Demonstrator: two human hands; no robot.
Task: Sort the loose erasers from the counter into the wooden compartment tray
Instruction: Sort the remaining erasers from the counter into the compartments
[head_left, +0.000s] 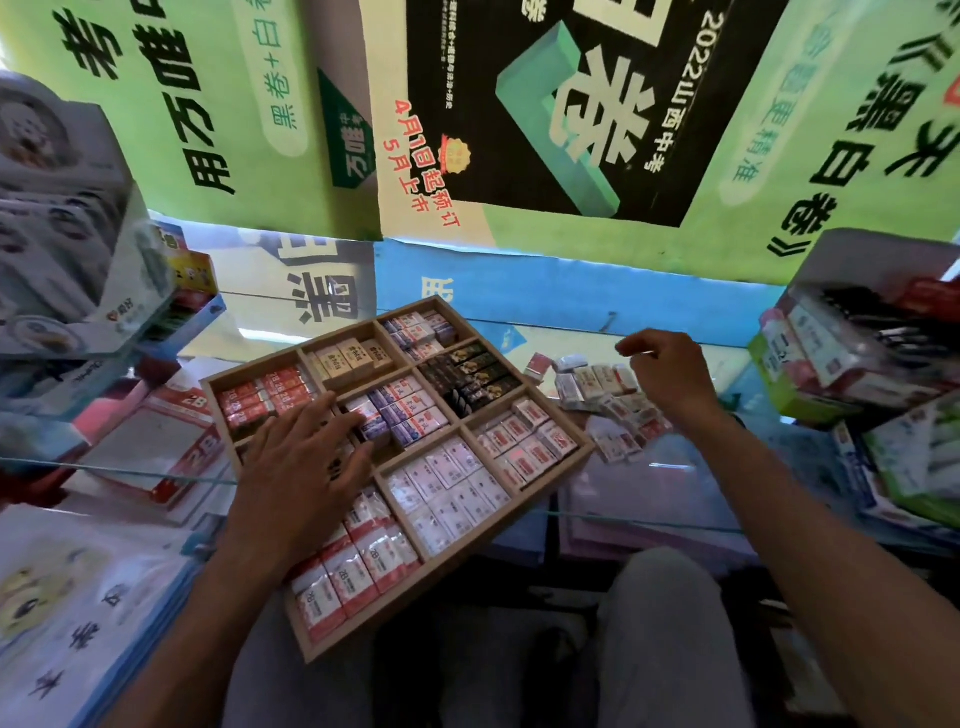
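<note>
The wooden compartment tray (582, 441) lies tilted on the glass counter, its nine compartments packed with wrapped erasers of several kinds. My left hand (306, 457) rests flat on the tray's left-middle part, fingers straight, fingertips touching a white and purple eraser (363, 413) in the centre compartment. A pile of loose erasers (602, 400) lies on the counter just right of the tray. Above that pile hovers my right hand (670, 371), fingers curled downward; whether it holds an eraser is hidden.
Stationery boxes (78, 260) stack up at the left, and a box of packed goods (857, 353) stands at the right. The glass counter edge (649, 519) runs under the tray's near corner. My knees are below it.
</note>
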